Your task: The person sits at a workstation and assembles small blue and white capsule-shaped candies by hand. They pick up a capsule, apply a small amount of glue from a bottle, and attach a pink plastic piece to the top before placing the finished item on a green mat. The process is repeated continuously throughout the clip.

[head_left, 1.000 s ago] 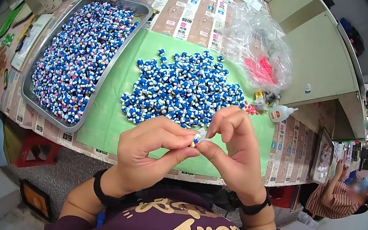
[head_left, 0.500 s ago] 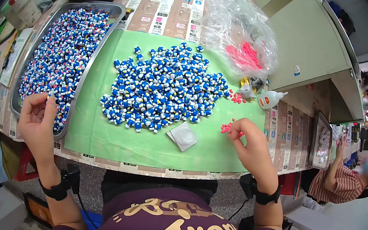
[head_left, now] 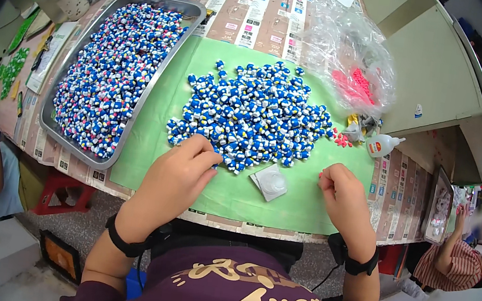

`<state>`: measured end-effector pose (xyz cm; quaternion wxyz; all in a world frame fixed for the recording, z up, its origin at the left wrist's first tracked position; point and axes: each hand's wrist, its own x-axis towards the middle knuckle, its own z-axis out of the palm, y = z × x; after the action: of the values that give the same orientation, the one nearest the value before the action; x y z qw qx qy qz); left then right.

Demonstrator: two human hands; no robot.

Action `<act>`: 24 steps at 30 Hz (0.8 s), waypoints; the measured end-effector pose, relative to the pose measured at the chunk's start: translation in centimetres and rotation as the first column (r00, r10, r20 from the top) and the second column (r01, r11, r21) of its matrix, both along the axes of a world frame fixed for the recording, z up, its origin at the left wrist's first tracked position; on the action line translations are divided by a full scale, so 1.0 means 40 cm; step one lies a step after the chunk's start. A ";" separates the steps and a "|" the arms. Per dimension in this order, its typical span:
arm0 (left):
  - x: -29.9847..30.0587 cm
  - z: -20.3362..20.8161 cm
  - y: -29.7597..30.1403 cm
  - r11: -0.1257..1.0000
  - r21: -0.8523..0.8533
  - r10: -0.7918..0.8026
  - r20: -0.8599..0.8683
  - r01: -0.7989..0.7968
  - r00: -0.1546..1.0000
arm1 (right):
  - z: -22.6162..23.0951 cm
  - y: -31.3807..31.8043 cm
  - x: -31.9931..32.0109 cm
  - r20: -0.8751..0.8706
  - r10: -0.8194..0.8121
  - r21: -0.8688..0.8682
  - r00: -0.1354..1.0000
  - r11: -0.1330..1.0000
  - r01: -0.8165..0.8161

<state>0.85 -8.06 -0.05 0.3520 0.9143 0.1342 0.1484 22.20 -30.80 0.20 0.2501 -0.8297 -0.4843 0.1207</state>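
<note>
Light fingertip pinch likely suits pieces this tiny; best to take one from rim of heap of small blue-and-white, rounded, plastic-looking pieces (head_left: 252,115) without dragging neighbours. Keep knuckles off white square pad with glossy round patch (head_left: 273,184). Hands apart: left hand (head_left: 177,169) bunched at heap's near-left edge, right hand (head_left: 347,202) bunched over green sheet (head_left: 300,211), pink speck (head_left: 320,175) at fingertips; cannot tell whether either grips anything. Heap lies ahead, between hands; pad between them, toward near edge of worktop (head_left: 397,197).
</note>
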 end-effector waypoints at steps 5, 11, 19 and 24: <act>0.006 -0.014 0.008 0.997 0.049 -0.053 -0.042 0.055 0.998 | 0.000 0.006 -0.010 -0.195 0.045 0.076 0.980 0.997 -0.031; 0.012 -0.023 0.009 0.989 0.128 -0.074 -0.021 0.076 0.997 | -0.004 -0.008 -0.009 -0.224 -0.004 0.031 0.975 0.999 0.011; 0.012 0.012 -0.001 0.983 -0.185 0.031 0.116 -0.009 0.993 | 0.086 0.027 -0.048 -0.445 0.123 0.361 0.887 0.931 0.052; 0.026 0.067 -0.061 0.366 -0.927 0.014 0.090 0.078 0.996 | 0.129 0.088 -0.114 -0.359 0.352 0.541 0.864 0.833 -0.115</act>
<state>1.90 -10.51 2.64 0.8135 0.5532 0.1619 0.0775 17.63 -27.27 5.36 0.5439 -0.6179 -0.5288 0.2068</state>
